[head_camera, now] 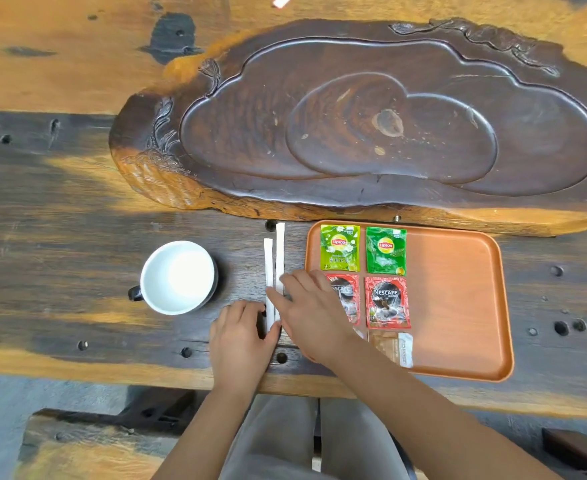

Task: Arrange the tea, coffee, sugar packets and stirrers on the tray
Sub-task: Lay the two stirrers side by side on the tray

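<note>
Green tea sachets, red coffee sachets and brown sugar packets lie on the orange rectangular tray, while the left hand and right hand pinch the two white paper-wrapped stirrers beside it.

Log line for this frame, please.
on tray: tea, coffee, sugar packets | stirrers: on table, left of tray | left hand, right hand: touching stirrers
</note>
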{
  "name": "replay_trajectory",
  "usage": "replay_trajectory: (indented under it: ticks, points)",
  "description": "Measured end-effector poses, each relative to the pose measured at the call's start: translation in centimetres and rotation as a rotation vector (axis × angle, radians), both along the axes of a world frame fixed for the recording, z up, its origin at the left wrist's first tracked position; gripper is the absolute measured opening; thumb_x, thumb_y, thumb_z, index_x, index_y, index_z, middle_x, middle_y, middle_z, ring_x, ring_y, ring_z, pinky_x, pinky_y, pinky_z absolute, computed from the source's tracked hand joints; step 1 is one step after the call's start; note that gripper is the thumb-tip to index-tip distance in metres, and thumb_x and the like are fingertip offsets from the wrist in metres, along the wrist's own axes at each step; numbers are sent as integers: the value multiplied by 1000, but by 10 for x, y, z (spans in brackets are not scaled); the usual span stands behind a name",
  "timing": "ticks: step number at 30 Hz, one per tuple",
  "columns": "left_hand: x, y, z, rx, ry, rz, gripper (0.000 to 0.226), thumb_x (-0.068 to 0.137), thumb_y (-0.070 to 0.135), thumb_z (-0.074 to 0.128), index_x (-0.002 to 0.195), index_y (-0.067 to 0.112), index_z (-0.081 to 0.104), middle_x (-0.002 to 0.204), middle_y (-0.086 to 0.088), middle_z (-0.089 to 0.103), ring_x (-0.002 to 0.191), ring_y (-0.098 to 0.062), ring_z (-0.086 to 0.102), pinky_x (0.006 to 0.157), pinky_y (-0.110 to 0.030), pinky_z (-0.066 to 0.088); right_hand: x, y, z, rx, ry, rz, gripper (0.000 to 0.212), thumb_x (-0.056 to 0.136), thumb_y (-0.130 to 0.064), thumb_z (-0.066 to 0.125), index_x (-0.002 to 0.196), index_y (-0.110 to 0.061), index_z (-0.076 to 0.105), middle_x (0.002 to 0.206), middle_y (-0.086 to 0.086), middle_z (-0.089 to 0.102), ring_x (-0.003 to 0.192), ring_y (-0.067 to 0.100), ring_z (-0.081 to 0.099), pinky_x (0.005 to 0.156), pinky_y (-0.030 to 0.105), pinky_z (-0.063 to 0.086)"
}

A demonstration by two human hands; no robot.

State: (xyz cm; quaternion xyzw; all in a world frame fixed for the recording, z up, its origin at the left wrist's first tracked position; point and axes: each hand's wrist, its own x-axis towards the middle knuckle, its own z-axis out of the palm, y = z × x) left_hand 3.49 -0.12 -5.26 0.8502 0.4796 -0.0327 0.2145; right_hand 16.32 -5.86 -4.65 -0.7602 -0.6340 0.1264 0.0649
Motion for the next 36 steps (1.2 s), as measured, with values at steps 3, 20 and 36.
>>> replay_trajectory:
  ticks: [3, 20, 36]
  points:
    - [-1, 4, -1, 19, -6, 4, 22, 66, 22, 79, 81, 15, 65, 83, -1, 65, 80, -28, 58, 68, -35, 41, -1, 4, -7, -52, -40, 31, 22, 60, -12, 75, 81, -13, 67, 80, 6, 64, 84, 27, 60, 87, 38, 32]
    - [-1, 15, 6, -84, -53, 222, 11, 75, 13, 68, 71, 21, 61, 63, 12, 60, 65, -19, 60, 70, -31, 35, -18, 49, 4, -293, 191, -342, 36, 80, 12, 49, 113, -2, 46, 110, 20, 58, 99, 32, 58, 76, 36, 47]
    - [39, 8, 34, -595, -400, 453, 11, 79, 7, 66, 72, 13, 60, 68, -5, 66, 54, -13, 62, 64, -30, 50, 30, -29, 37, -81, 817, -848, 19, 79, -6, 59, 91, -19, 52, 65, -9, 55, 62, 7, 54, 59, 22, 41]
